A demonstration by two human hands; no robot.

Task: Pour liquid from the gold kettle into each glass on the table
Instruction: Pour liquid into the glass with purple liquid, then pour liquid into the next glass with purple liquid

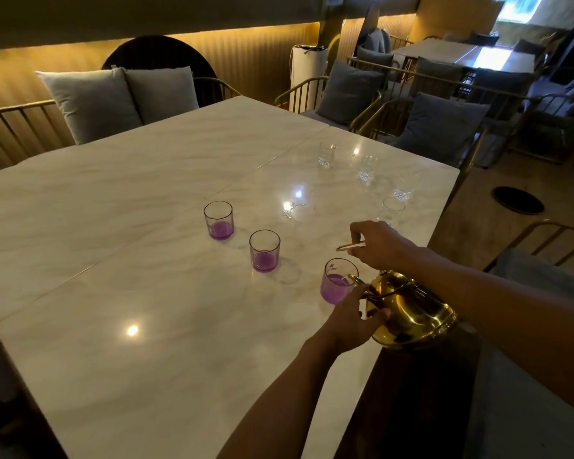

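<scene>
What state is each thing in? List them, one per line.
gold kettle: tilted, spout at the nearest glass
nearest glass: upright, partly full of purple liquid
middle glass: upright, purple liquid at the bottom
far purple glass: upright, purple liquid at the bottom
clear glasses: upright, look empty
right hand: gripping the kettle handle
left hand: steadying the kettle body

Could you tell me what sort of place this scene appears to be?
Probably a restaurant or lounge dining room: marble-topped tables pushed together, gold-framed chairs with grey cushions, and more set tables further back. Glasses stand laid out for serving.
</scene>
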